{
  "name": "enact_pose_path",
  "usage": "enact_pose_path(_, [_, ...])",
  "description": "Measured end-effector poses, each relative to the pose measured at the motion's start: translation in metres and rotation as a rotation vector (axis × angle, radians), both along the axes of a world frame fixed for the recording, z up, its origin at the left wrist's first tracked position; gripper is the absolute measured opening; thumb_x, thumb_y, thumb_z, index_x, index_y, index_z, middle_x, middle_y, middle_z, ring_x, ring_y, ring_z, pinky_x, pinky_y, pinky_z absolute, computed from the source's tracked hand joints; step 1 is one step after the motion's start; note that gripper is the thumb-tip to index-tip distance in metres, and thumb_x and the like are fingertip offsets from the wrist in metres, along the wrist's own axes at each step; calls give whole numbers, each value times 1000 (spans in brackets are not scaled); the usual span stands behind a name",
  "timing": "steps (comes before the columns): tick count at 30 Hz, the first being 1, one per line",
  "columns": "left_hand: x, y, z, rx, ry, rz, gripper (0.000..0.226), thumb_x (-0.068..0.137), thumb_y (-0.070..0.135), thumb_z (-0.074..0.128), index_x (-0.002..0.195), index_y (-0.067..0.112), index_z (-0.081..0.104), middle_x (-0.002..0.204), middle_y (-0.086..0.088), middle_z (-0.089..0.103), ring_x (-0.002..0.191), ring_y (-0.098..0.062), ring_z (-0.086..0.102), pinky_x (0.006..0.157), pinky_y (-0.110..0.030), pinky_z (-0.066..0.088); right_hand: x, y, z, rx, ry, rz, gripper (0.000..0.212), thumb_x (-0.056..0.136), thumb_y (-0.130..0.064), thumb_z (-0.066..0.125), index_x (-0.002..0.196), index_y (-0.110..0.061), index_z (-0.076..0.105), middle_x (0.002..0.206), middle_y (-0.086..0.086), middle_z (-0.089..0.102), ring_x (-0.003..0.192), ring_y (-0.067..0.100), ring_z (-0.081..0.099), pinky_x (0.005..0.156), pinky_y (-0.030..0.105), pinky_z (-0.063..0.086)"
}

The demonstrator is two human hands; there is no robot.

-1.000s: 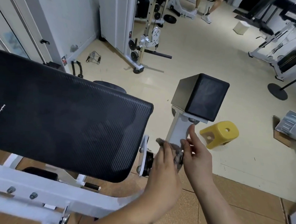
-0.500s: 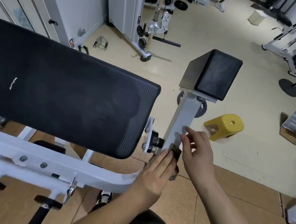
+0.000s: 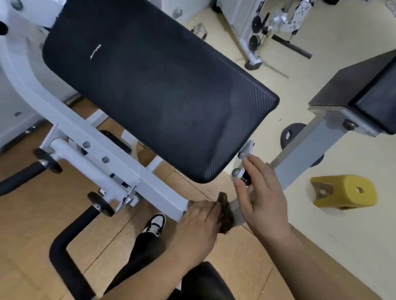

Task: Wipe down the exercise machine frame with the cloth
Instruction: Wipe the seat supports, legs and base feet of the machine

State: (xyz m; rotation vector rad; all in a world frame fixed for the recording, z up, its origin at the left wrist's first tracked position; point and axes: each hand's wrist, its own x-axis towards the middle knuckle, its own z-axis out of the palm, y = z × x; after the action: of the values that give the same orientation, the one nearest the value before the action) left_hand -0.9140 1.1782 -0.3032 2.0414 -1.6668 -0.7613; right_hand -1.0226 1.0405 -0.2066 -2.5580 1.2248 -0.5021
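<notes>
The white machine frame (image 3: 114, 159) runs under a large black pad (image 3: 150, 83) and bends up into a grey post (image 3: 307, 151) that carries a smaller black pad (image 3: 383, 90). My left hand (image 3: 200, 221) presses a dark brown cloth (image 3: 225, 214) onto the end of the white beam, at the corner where the post starts. My right hand (image 3: 263, 197) rests flat with fingers spread against the foot of the post, beside a black knob and bolts. Most of the cloth is hidden under my left hand.
Black curved handles (image 3: 65, 246) stick out low at the left. A yellow plastic stool (image 3: 344, 192) lies on the cream floor to the right. My leg and black-and-white shoe (image 3: 154, 223) stand beneath the beam. Another white machine (image 3: 263, 27) stands at the back.
Both hands have slid down the grey post to its base, and the cloth now sits on the corner of the white beam. The view has swung left and down.
</notes>
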Motion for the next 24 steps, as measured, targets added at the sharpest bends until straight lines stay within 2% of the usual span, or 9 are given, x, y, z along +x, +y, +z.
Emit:
enact_pose_path(3, [31, 23, -20, 7, -232, -96, 61, 93, 30, 55, 151, 21, 42, 154, -3, 45, 149, -25, 32, 128, -48, 12, 6, 3, -7, -47, 3, -30, 54, 101, -38, 63, 147, -11, 55, 152, 5, 52, 140, 21, 44, 119, 37, 35])
enact_pose_path(6, [59, 39, -18, 23, -357, -97, 65, 80, 29, 41, 143, 21, 52, 152, -13, 46, 147, -37, 37, 121, -57, 18, 9, 4, -15, -151, -4, -38, 51, 102, -33, 65, 143, -5, 57, 147, 12, 56, 135, 28, 49, 116, 42, 40])
enact_pose_path(9, [38, 30, -5, 95, -259, 23, 65, 85, 29, 60, 148, 25, 44, 153, -6, 43, 149, -34, 28, 125, -57, 12, 18, 12, -18, -163, -41, -98, 48, 100, -27, 65, 141, -2, 58, 146, 14, 56, 136, 31, 51, 114, 50, 44])
enact_pose_path(11, [10, 15, 3, 38, -121, 61, 57, 97, 37, 54, 151, 25, 40, 150, 2, 43, 146, -25, 30, 127, -53, 7, 26, 20, -19, -151, -74, -170, 45, 102, -25, 61, 141, -2, 58, 147, 13, 56, 140, 30, 48, 116, 51, 42])
enact_pose_path(13, [-1, 4, 5, 9, -5, 40, 49, 105, 43, 41, 150, 26, 41, 144, 4, 46, 139, -22, 36, 125, -48, 18, 32, 25, -20, -138, -97, -218, 44, 104, -25, 56, 141, -3, 57, 149, 11, 54, 144, 28, 46, 119, 46, 40])
enact_pose_path(15, [17, 4, -4, 3, -50, -72, 48, 103, 42, 47, 149, 29, 40, 140, 5, 48, 133, -23, 41, 119, -47, 31, 34, 28, -20, -119, -90, -256, 43, 105, -24, 57, 145, -6, 54, 152, 8, 52, 146, 25, 43, 119, 43, 39])
enact_pose_path(19, [102, 26, -29, -37, -335, -299, 55, 89, 34, 48, 143, 22, 52, 138, -1, 57, 134, -30, 49, 118, -55, 35, 34, 28, -20, -128, -31, -247, 46, 106, -25, 55, 151, -15, 50, 156, 3, 46, 146, 19, 39, 118, 31, 32])
enact_pose_path(21, [126, 32, -28, -9, -439, -280, 54, 92, 36, 43, 143, 21, 55, 142, -3, 56, 139, -31, 45, 121, -57, 28, 32, 27, -20, -117, -22, -243, 44, 108, -28, 50, 150, -15, 52, 156, 2, 45, 147, 18, 37, 120, 23, 26])
enact_pose_path(24, [81, 18, -4, 87, -326, -43, 51, 93, 35, 44, 140, 20, 56, 139, -1, 56, 139, -29, 41, 125, -55, 16, 34, 29, -21, -103, -54, -249, 42, 109, -27, 49, 148, -14, 53, 156, 3, 45, 148, 18, 37, 122, 23, 24])
